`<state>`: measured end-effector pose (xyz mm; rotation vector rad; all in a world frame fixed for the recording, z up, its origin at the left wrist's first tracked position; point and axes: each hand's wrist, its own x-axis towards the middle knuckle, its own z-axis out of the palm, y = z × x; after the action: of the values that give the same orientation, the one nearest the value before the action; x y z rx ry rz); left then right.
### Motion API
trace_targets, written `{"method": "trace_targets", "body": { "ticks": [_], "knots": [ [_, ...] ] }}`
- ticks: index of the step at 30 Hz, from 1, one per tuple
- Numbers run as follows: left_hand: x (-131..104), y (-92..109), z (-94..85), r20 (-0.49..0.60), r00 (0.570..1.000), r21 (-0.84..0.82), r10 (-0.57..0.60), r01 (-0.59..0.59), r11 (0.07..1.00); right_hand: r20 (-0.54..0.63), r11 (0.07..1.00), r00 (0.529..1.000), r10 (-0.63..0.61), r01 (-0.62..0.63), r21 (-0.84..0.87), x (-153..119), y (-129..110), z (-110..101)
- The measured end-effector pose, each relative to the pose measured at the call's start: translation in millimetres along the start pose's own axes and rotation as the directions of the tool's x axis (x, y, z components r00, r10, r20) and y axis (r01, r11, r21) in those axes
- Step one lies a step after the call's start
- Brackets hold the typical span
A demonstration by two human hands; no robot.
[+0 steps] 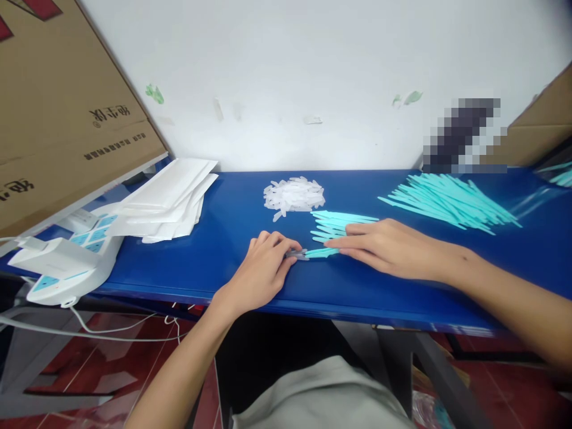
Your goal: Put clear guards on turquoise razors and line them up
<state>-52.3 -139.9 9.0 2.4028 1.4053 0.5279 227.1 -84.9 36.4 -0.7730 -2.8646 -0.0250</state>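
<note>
Between thumb and fingers, my left hand [267, 268] pinches small translucent pieces [298, 254] low over the blue table. Their right end meets the tips of a few teal sticks [322, 253]. My right hand [379, 245] has its index finger stretched over those sticks, and its other fingers partly cover a small group of teal sticks [333, 221]. Whether it grips any stick is hidden. Behind my hands lies a pile of whitish translucent pieces [295, 195]. A larger heap of teal sticks [451, 201] is at the right.
White envelopes [167, 190] are stacked at the left, beside a power strip [105, 268] with a plugged-in charger [58, 257]. A cardboard box [67, 107] leans at the far left. The blue table [232, 208] meets a white wall behind.
</note>
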Motion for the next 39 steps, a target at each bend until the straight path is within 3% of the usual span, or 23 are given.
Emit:
{"method": "trace_targets", "body": {
  "ticks": [6,27,33,39],
  "knots": [
    [0.1,0.2,-1.1,0.019,1.000,0.017,0.005,-0.005,1.000,-0.031,0.990,0.999,-0.007,0.002,-0.143,-0.6,-0.6,3.8],
    [-0.3,1.0,-5.4,0.066,0.997,-0.025,0.032,-0.030,0.999,0.037,0.981,0.992,0.124,-0.117,-0.158,0.5,-9.7,8.9],
    [0.2,-0.8,-3.3,0.032,0.999,-0.071,0.024,-0.021,0.997,-0.005,0.981,0.999,0.042,-0.042,-0.188,1.6,-12.5,11.8],
    [2.2,-2.1,-1.7,-0.123,0.990,-0.206,-0.075,0.049,0.977,-0.043,0.992,0.996,-0.076,0.071,-0.100,-0.8,-11.5,13.4]
  ]
}}
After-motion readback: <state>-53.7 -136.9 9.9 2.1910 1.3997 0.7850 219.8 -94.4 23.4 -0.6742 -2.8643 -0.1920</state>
